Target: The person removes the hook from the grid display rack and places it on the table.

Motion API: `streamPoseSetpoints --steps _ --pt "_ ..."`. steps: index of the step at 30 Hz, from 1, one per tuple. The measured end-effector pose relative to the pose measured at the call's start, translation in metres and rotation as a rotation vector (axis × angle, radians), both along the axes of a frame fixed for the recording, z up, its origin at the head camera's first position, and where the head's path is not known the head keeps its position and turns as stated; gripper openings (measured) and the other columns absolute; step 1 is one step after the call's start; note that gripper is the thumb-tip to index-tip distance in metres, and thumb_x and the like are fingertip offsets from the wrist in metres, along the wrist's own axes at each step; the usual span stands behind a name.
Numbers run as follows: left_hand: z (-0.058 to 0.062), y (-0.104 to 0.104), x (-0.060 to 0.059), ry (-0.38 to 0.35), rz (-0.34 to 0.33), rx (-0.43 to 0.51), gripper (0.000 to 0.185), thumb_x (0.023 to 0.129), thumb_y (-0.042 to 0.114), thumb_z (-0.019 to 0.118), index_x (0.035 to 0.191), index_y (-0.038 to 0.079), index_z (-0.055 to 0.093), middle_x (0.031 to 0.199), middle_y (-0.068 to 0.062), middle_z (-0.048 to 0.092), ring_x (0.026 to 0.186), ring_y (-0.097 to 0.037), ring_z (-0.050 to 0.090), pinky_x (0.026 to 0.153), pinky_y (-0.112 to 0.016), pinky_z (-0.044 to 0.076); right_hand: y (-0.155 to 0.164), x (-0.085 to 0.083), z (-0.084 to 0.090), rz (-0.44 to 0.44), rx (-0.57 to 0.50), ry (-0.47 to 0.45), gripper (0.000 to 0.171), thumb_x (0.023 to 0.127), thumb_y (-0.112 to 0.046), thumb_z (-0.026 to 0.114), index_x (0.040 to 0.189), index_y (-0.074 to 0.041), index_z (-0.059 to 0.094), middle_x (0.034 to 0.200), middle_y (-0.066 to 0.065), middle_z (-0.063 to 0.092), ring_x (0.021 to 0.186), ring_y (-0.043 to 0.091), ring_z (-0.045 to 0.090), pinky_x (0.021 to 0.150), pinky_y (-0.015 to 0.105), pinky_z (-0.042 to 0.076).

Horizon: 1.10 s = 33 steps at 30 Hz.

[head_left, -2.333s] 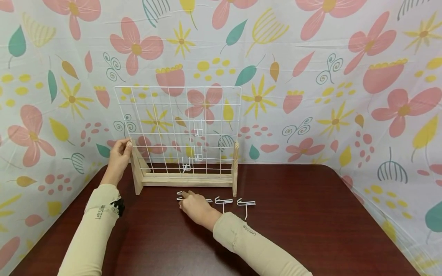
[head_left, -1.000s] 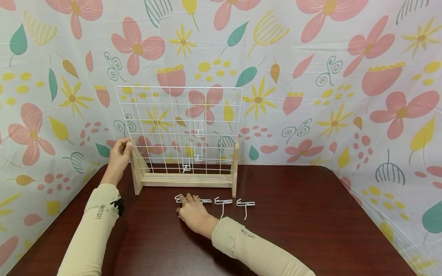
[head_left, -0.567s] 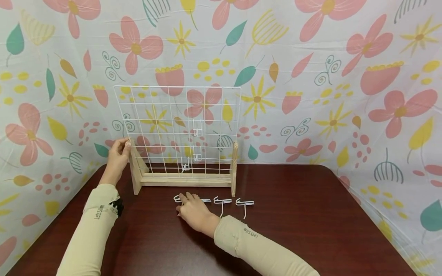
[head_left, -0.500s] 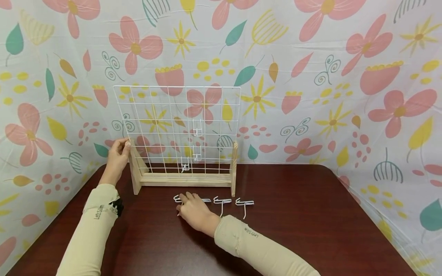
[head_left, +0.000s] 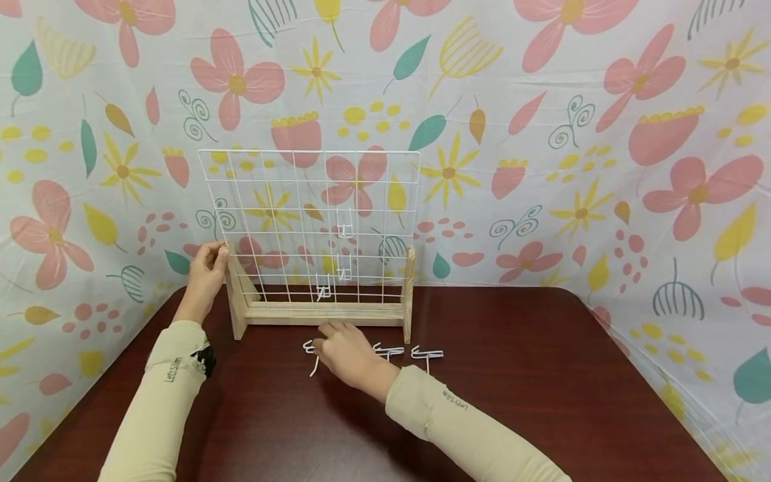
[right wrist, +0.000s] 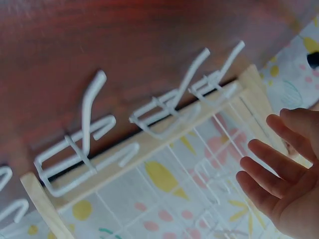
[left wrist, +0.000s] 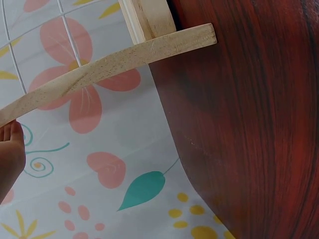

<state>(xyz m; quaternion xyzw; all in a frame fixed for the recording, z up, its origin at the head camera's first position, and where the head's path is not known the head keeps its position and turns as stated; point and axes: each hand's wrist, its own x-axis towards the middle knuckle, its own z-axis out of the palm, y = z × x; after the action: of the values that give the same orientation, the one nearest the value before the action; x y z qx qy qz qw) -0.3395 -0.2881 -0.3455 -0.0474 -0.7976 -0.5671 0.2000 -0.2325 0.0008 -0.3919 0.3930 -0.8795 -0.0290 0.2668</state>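
Left hand (head_left: pixel 207 271) grips the grid (head_left: pixel 310 227) stand's edge; my right hand (head_left: pixel 346 351), fingers loose, hovers over loose hooks (head_left: pixel 426 353) on the table (head_left: pixel 542 375). Three hooks hang already; several remain.

3 white wire hooks (right wrist: pixel 164 107) on dark table (right wrist: pixel 75 45), beside wooden frame (right wrist: pixel 144 144); right hand (right wrist: pixel 284 184) open, beyond frame.

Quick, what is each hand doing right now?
Left hand: grips the wooden stand of the wire grid.
Right hand: open, fingers straight, above the white hooks, holding nothing.
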Motion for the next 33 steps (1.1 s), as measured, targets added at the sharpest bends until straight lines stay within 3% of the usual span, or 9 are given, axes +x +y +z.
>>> streamPoseSetpoints --steps 11,16,27,33 --pt "-0.002 0.002 -0.001 0.016 0.004 0.03 0.044 0.104 0.022 0.04 0.139 -0.006 0.039 0.137 -0.021 0.044 0.107 0.001 0.043 0.089 -0.01 0.037 0.014 -0.008 0.034 0.128 -0.231 0.067 0.012 0.089 -0.014 0.068 0.099 -0.012 0.074 0.103 0.006 0.068 0.097 0.021 0.062 0.083 0.032 0.051" --pt "-0.002 0.002 -0.002 0.024 0.004 0.043 0.044 0.104 0.021 0.041 0.138 -0.006 0.039 0.133 -0.015 0.046 0.107 0.002 0.044 0.088 -0.009 0.037 0.018 -0.014 0.048 0.149 -0.355 0.096 0.013 0.09 -0.012 0.068 0.1 -0.008 0.075 0.101 0.008 0.07 0.097 0.021 0.063 0.088 0.031 0.05" --pt "-0.002 0.003 -0.002 0.038 0.019 0.05 0.042 0.103 0.02 0.042 0.136 -0.007 0.043 0.129 -0.017 0.048 0.098 0.003 0.045 0.081 -0.008 0.039 0.027 -0.029 0.074 0.153 -0.616 0.193 0.016 0.091 -0.009 0.067 0.105 -0.003 0.072 0.103 0.009 0.07 0.096 0.023 0.064 0.089 0.031 0.051" --pt "-0.002 0.004 -0.003 0.036 0.034 0.045 0.042 0.103 0.02 0.044 0.135 -0.007 0.043 0.127 -0.013 0.05 0.097 0.004 0.045 0.081 -0.008 0.039 0.027 -0.04 0.082 0.089 -0.775 0.185 0.023 0.091 -0.007 0.066 0.113 0.001 0.068 0.11 0.014 0.067 0.099 0.027 0.062 0.083 0.032 0.053"
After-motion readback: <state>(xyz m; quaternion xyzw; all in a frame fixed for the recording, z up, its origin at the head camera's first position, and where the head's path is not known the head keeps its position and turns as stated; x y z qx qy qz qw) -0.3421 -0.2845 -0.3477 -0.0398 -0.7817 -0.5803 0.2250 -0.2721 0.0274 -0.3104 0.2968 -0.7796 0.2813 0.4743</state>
